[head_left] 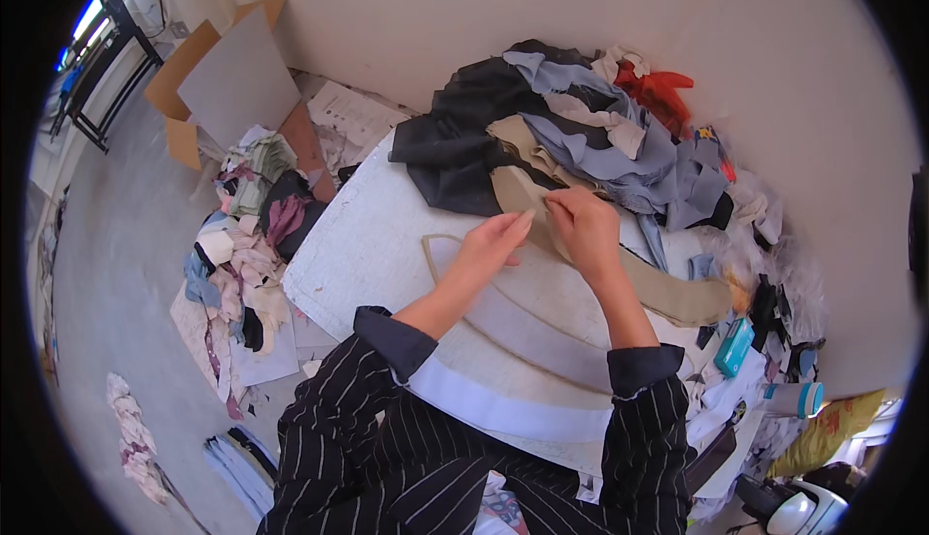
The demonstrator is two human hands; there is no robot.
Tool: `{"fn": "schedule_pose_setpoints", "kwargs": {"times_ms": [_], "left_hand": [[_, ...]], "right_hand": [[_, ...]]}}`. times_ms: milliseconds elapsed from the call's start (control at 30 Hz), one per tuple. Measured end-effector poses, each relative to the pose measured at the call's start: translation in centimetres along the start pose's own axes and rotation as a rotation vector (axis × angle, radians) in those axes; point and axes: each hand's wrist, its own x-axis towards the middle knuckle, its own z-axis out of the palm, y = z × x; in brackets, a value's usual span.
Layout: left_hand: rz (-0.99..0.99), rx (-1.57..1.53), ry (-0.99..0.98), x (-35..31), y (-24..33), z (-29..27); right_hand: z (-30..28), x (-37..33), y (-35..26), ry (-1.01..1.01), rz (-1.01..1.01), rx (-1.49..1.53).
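Note:
A long curved khaki fabric strip [674, 293] lies across the white table board [363, 230] and rises between my hands. My left hand [497, 243] is closed, pinching the strip's near edge between thumb and fingers. Close to its right, my right hand [586, 230] is also closed, with thumb and forefinger on the strip. Below my hands lies a curved white piece with a tan border [527, 324]. Nearer to me, a plain white curved strip [513, 407] runs along the table's front edge. Exactly what my fingertips press together is too small to tell.
Dark and grey-blue cloth [590, 153] is heaped at the table's back, against the wall. A teal box [734, 347] stands at the right among scraps. Fabric offcuts [247, 264] pile up on the left beside an open cardboard box [237, 80].

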Motion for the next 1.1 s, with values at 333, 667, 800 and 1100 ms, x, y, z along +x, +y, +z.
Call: {"fn": "schedule_pose_setpoints", "kwargs": {"times_ms": [333, 667, 800, 1100], "left_hand": [[0.28, -0.029, -0.089, 0.1, 0.8, 2.0], [0.073, -0.08, -0.215, -2.8, -0.9, 2.5], [-0.043, 0.097, -0.15, -5.4, -1.9, -2.0], [0.09, 0.441, 0.188, -4.1, -0.6, -8.9]], "right_hand": [[-6.0, -4.1, 2.0, -0.343, 0.131, 0.509], [-24.0, -17.5, 3.1, -0.271, 0.719, 0.428], [-19.9, -22.2, -1.1, -0.359, 0.852, 0.592], [-11.7, -18.6, -3.1, -0.442, 0.754, 0.658]]}}
